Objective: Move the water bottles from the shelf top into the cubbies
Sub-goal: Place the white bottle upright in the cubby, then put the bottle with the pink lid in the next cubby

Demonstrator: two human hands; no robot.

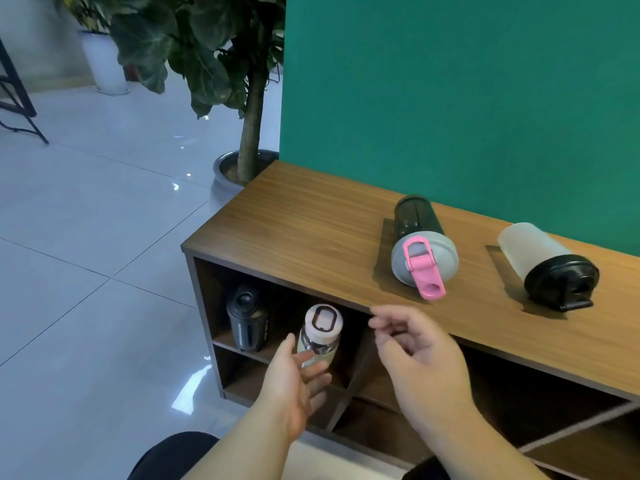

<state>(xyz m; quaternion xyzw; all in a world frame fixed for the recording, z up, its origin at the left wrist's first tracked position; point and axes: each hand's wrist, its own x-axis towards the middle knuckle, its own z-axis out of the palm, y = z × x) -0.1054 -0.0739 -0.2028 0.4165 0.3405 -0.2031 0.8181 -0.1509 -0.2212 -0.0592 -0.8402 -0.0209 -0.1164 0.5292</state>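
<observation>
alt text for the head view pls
A left hand sets a white-capped bottle upright in a cubby beside a black bottle; the right hand hovers open. Two bottles lie on the wooden shelf top.

You're in what looks like an office or showroom-type room rather than a home. The floor [86, 237] is large glossy pale tiles that mirror the ceiling lights. A big-leaved tree [194, 46] grows from a grey pot [221, 168], a tall white planter [105, 60] behind it. A flat green partition [450, 81] backs the wood-laminate shelf [311, 230], and a black metal frame [17, 98] stands at the far left.
</observation>
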